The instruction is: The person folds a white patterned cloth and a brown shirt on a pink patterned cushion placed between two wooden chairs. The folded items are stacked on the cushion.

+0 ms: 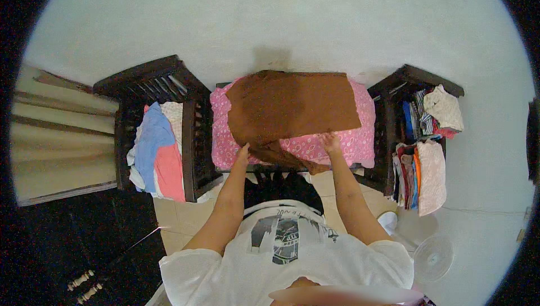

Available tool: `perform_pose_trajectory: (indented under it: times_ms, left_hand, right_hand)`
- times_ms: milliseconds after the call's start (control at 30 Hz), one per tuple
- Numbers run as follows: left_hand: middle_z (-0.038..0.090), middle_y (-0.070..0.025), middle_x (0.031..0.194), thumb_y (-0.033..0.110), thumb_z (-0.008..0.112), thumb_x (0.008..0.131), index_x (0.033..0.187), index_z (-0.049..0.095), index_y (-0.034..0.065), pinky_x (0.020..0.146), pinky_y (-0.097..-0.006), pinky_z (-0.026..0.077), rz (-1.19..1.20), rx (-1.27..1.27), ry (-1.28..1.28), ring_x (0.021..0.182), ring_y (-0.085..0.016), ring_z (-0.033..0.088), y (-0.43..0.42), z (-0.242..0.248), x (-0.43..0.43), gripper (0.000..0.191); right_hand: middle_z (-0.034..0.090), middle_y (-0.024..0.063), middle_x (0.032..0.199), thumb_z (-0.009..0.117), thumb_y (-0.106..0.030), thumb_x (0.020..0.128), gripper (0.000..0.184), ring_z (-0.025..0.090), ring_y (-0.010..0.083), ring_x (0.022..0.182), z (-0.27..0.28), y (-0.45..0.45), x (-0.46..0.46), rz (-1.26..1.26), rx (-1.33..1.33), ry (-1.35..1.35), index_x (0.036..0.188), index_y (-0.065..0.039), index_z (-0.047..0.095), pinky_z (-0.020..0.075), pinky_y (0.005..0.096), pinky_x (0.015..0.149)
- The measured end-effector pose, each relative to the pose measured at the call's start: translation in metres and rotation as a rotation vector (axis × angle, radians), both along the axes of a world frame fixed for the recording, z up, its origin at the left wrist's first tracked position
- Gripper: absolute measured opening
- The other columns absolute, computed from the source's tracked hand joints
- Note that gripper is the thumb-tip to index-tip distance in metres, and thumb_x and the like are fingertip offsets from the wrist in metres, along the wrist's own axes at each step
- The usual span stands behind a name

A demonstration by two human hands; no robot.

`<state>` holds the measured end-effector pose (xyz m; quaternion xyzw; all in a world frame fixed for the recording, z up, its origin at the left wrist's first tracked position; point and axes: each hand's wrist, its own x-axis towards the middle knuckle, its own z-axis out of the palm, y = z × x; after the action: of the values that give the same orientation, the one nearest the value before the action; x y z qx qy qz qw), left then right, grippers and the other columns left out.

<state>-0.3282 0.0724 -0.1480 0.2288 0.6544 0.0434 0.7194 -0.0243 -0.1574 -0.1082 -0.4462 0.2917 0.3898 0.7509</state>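
A piece of brown cloth (295, 103), probably a garment, lies spread over a pink cover (365, 116) with a white print. Its near edge is bunched, and a twisted part (287, 156) trails towards my body. My left hand (244, 154) pinches the cloth at its near left corner. At the near edge on the right is my right hand (331, 142), its fingertips against or just beside the cloth; whether they grip it is unclear. The pink cover lies on a low dark surface whose near edge shows in front of me.
On the left, a dark wooden slatted rack (190, 150) holds blue and coral cloths (154, 150). Another dark rack (384, 137) stands right, with several folded clothes (430, 175). A fan (433, 257) stands on the right. Behind rises a pale wall (278, 19).
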Motion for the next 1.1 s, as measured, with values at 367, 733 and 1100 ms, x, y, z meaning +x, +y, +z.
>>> perform_pose_trajectory:
  times_ms: [367,733,1100]
  left_hand:
    - [0.043,-0.0123,0.123,0.043,0.05,0.084,0.128,0.034,0.0079,0.091,-0.0467,0.036,0.453,0.238,-0.395,0.113,-0.029,0.041,-0.007,0.025,-0.002,0.059]
    - [0.048,-0.01,0.122,0.035,0.062,0.079,0.128,0.038,0.0022,0.091,-0.0343,0.037,-0.655,0.368,-0.048,0.11,-0.021,0.045,-0.023,0.076,-0.079,0.064]
    - [0.048,-0.0098,0.117,0.028,0.06,0.081,0.128,0.033,0.0043,0.091,-0.0289,0.035,-0.118,0.657,-0.209,0.109,-0.019,0.044,0.079,0.166,0.016,0.059]
  right_hand:
    - [0.049,0.0079,0.119,0.052,-0.031,0.086,0.039,0.047,0.0244,0.108,-0.018,-0.007,0.107,0.038,0.085,-0.427,0.119,-0.009,0.047,0.039,0.0417,0.09]
    - [0.052,0.0108,0.114,0.052,-0.02,0.086,0.032,0.053,0.0256,0.098,0.014,-0.106,0.107,-0.014,-0.925,-0.602,0.114,-0.005,0.053,0.0437,0.0365,0.083]
    - [0.054,0.0047,0.09,0.056,-0.018,0.083,0.035,0.052,0.014,0.08,0.046,-0.096,0.173,0.29,-0.371,-0.647,0.115,-0.006,0.046,0.0443,0.0268,0.069]
